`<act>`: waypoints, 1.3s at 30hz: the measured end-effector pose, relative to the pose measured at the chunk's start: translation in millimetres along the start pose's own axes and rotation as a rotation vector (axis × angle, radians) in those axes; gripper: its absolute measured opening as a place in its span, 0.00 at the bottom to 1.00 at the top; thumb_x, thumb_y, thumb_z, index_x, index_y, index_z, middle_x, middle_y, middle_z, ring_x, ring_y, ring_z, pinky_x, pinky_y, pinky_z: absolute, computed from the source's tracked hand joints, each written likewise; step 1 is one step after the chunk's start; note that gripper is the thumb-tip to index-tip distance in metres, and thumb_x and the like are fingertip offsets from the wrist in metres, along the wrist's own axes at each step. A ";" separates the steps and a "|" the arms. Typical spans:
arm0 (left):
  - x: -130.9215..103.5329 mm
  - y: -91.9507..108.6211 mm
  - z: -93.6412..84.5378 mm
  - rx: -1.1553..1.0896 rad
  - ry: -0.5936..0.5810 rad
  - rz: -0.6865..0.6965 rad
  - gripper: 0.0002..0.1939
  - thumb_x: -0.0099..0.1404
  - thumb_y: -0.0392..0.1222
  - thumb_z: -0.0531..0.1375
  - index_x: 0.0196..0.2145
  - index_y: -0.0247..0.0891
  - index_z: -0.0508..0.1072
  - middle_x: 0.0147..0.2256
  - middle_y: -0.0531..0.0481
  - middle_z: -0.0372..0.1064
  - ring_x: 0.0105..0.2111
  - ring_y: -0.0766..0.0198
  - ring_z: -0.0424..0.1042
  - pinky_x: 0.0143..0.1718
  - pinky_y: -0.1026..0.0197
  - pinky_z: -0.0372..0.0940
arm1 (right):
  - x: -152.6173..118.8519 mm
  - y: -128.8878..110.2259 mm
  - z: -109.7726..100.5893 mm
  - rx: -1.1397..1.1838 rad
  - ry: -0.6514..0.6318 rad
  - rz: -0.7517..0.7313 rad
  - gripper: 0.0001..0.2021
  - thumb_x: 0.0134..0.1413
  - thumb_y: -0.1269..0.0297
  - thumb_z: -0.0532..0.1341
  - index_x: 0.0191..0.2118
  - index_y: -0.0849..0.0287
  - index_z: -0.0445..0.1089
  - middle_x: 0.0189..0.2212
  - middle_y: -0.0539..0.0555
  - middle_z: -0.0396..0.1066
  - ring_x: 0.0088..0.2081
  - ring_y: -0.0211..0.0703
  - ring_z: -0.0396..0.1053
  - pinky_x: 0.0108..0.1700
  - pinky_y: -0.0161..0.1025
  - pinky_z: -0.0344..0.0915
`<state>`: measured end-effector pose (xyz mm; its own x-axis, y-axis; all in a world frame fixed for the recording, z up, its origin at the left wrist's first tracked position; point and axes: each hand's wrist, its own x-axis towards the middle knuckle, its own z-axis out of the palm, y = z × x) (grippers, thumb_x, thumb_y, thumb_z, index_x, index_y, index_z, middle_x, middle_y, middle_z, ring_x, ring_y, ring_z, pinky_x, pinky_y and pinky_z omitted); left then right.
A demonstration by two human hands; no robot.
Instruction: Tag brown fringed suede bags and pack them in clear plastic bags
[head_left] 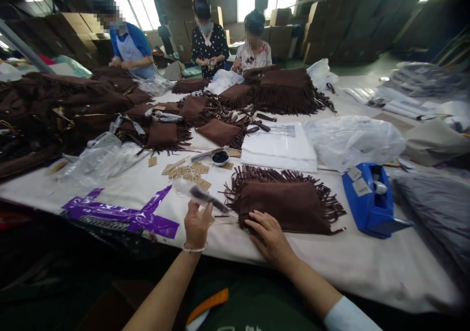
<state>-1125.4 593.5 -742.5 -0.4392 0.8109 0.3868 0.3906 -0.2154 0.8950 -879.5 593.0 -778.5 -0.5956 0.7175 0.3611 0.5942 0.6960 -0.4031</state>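
Note:
A brown fringed bag (282, 203) lies flat on the table in front of me, its fringe spread along the far side and right end. My right hand (270, 235) rests on its near left corner with fingers stretched out. Left of the bag, my left hand (197, 225) grips a dark strap (209, 199) partly wrapped in clear plastic. The strap runs toward the bag's left end, and its far part is blurred. Behind my left hand lie several tan paper tags (189, 172) with strings, beside a small white dish (220, 158) of dark bits.
A blue tape dispenser (367, 201) stands right of the bag. White sheets (278, 147) and clear plastic bags (354, 140) lie behind it. Purple tape (121, 213) marks the near left edge. More brown fringed bags (284, 88) are piled farther back, where three people work.

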 end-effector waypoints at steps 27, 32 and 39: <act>-21.5 -21.7 -43.9 0.758 -0.468 0.359 0.26 0.63 0.46 0.58 0.55 0.31 0.62 0.53 0.34 0.63 0.55 0.45 0.60 0.55 0.40 0.59 | -13.0 -5.6 4.3 -0.212 -0.094 0.025 0.31 0.57 0.74 0.54 0.64 0.51 0.45 0.63 0.50 0.51 0.63 0.50 0.48 0.60 0.51 0.48; -15.0 -29.5 -59.5 0.870 -0.597 0.454 0.16 0.67 0.39 0.51 0.49 0.33 0.70 0.47 0.36 0.69 0.48 0.50 0.68 0.50 0.46 0.64 | -10.9 -3.0 -2.0 -0.201 -0.054 0.008 0.28 0.57 0.73 0.55 0.62 0.51 0.52 0.60 0.50 0.57 0.60 0.47 0.54 0.59 0.48 0.53; -11.6 24.6 -56.6 0.758 -0.512 0.547 0.15 0.68 0.39 0.52 0.50 0.43 0.70 0.42 0.46 0.74 0.40 0.59 0.74 0.42 0.59 0.70 | -10.2 0.9 -12.9 -0.095 -0.001 0.081 0.21 0.54 0.69 0.60 0.55 0.53 0.64 0.60 0.57 0.57 0.58 0.52 0.58 0.57 0.52 0.59</act>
<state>-1156.6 548.0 -712.4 0.2721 0.8766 0.3970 0.9108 -0.3677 0.1877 -865.9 586.6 -771.7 -0.5441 0.7713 0.3302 0.6889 0.6354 -0.3489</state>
